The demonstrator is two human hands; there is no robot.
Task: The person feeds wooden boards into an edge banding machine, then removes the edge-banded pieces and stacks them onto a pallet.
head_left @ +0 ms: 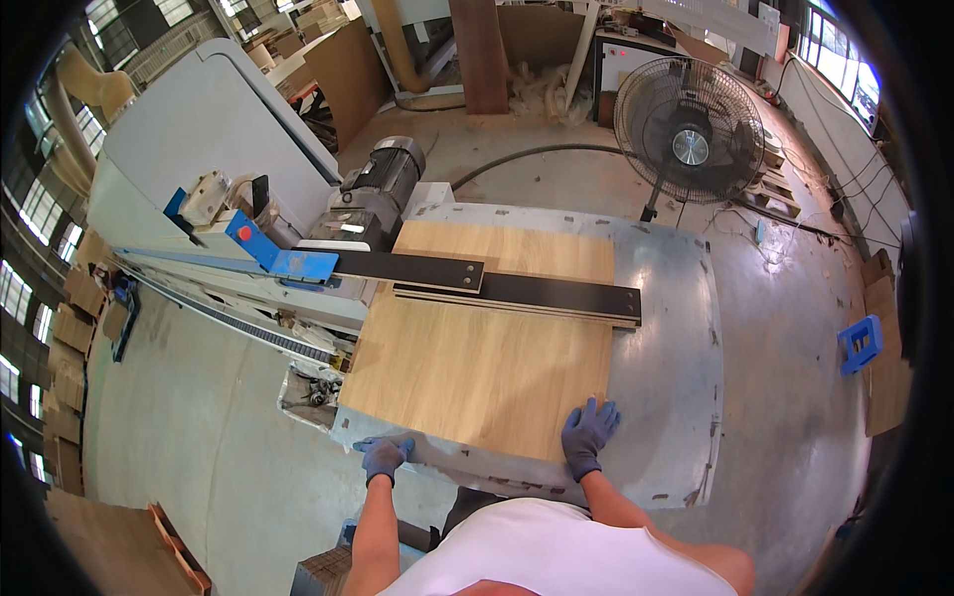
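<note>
A light wood-grain panel [487, 382] lies flat on the grey metal worktable [668, 377] in front of me. Both my hands wear blue-grey gloves. My left hand [384, 457] rests at the table's near edge, just below the panel's near left corner, its fingers stretched out and nothing held. At the near right corner of the panel, my right hand [589, 435] lies with fingers extended against the panel's side edge and the tabletop. Two dark, narrow boards [537, 298] cross over the panel's far part, one overlapping the other, joined to a blue bracket [303, 265] on the machine.
A white machine [204, 139] with an electric motor [383, 179] borders the table's left side. Beyond the table's far right corner stands a large black fan [690, 147]. A blue stool [861, 346] is at the right, and a hose [547, 151] runs along the floor behind.
</note>
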